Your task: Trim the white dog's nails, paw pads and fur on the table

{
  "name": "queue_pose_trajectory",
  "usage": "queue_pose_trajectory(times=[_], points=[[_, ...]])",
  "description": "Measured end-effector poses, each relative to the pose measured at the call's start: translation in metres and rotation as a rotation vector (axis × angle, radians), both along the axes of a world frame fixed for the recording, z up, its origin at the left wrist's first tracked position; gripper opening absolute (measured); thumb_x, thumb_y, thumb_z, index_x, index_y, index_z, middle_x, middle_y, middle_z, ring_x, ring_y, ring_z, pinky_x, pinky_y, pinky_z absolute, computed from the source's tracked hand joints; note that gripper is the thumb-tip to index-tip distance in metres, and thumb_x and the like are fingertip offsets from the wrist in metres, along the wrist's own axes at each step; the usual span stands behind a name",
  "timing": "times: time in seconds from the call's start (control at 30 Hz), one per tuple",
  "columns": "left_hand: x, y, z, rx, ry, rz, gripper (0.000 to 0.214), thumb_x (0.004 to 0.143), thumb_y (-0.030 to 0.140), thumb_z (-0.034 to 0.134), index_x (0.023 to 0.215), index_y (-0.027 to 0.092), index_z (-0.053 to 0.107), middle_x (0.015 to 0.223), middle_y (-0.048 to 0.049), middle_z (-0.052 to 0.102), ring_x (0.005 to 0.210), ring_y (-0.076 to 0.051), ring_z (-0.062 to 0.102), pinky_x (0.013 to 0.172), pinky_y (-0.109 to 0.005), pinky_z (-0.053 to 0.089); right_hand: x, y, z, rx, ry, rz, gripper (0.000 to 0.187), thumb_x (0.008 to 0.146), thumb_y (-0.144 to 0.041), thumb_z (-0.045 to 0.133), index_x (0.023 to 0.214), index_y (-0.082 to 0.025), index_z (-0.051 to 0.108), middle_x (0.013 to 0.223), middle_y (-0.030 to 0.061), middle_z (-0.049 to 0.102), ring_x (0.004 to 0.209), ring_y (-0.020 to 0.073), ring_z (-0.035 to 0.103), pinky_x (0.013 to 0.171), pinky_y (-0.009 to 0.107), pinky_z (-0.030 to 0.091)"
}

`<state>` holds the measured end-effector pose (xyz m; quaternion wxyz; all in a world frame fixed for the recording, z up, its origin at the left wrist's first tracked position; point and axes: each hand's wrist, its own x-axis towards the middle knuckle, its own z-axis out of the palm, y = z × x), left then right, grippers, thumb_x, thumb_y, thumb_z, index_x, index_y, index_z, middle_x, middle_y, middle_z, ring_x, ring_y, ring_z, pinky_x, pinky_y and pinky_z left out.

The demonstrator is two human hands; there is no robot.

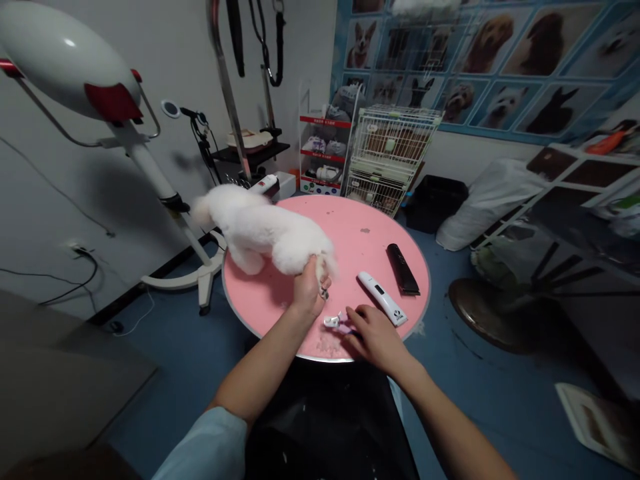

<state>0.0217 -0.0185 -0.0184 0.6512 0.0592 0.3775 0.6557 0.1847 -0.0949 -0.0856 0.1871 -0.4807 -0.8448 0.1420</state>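
Clamping round a dog's (pixel 260 227) paw (pixel 324 293), the left hand (pixel 307 287) is closed, the right hand (pixel 374 337) curled around purple clippers (pixel 333 321).

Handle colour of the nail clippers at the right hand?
The nail clippers have pale purple handles; best seen in the head view.

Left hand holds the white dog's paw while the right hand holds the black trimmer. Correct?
Not quite: the head view shows the right hand holding purple-handled nail clippers; the black trimmer lies on the pink table. The left hand does hold the white dog's paw.
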Motion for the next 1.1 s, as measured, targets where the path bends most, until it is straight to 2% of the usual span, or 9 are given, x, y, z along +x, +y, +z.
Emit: queue_pose_trajectory(times=[0.1, 0.2, 0.33, 0.63, 0.9, 1.1], points=[[0.005, 0.000, -0.002, 0.012, 0.008, 0.037, 0.009, 0.083, 0.019, 0.057, 0.077, 0.015, 0.052, 0.059, 0.0054, 0.048, 0.039, -0.002, 0.036, 0.038, -0.016, 0.021, -0.017, -0.006, 0.001, 0.167, 0.308, -0.229, 0.047, 0.091, -0.036, 0.053, 0.136, -0.020, 0.053, 0.110, 0.0141, 0.059, 0.100, 0.0264, 0.060, 0.086, 0.042, 0.052], [0.009, 0.000, -0.002, 0.016, 0.027, 0.080, 0.014, 0.079, 0.020, 0.058, 0.071, 0.015, 0.048, 0.057, 0.0070, 0.041, 0.038, -0.002, 0.032, 0.038, -0.017, 0.020, -0.037, -0.014, 0.002, 0.238, 0.420, -0.353, 0.047, 0.091, -0.038, 0.055, 0.134, -0.017, 0.056, 0.106, 0.0125, 0.059, 0.097, 0.0243, 0.061, 0.085, 0.040, 0.054], [0.011, 0.000, -0.001, 0.012, 0.056, 0.123, 0.016, 0.079, 0.023, 0.058, 0.070, 0.016, 0.046, 0.057, 0.0071, 0.038, 0.040, -0.002, 0.033, 0.039, -0.018, 0.022, -0.050, -0.022, -0.001, 0.247, 0.395, -0.388, 0.048, 0.089, -0.041, 0.057, 0.130, -0.015, 0.060, 0.102, 0.0128, 0.060, 0.093, 0.0247, 0.061, 0.083, 0.043, 0.055], [0.016, -0.002, 0.000, 0.010, 0.072, 0.140, 0.019, 0.083, 0.023, 0.049, 0.067, 0.017, 0.043, 0.054, 0.0070, 0.036, 0.039, -0.003, 0.032, 0.039, -0.019, 0.024, -0.048, -0.028, 0.001, 0.254, 0.348, -0.417, 0.050, 0.089, -0.045, 0.056, 0.129, -0.015, 0.061, 0.099, 0.0138, 0.060, 0.091, 0.0264, 0.060, 0.080, 0.046, 0.055], [0.018, 0.000, -0.003, 0.045, 0.038, 0.161, 0.019, 0.083, 0.023, 0.046, 0.066, 0.018, 0.042, 0.050, 0.0071, 0.036, 0.037, -0.004, 0.032, 0.039, -0.019, 0.024, -0.049, -0.033, 0.010, 0.151, 0.381, -0.421, 0.047, 0.090, -0.043, 0.056, 0.128, -0.016, 0.062, 0.097, 0.0117, 0.061, 0.086, 0.0236, 0.063, 0.075, 0.038, 0.056], [0.017, 0.000, -0.007, 0.074, 0.012, 0.148, 0.019, 0.084, 0.025, 0.046, 0.067, 0.017, 0.044, 0.050, 0.0069, 0.037, 0.037, -0.004, 0.033, 0.038, -0.017, 0.024, -0.044, -0.036, 0.024, -0.020, 0.415, -0.405, 0.047, 0.089, -0.041, 0.057, 0.130, -0.016, 0.060, 0.099, 0.0102, 0.060, 0.086, 0.0211, 0.065, 0.075, 0.034, 0.056]])
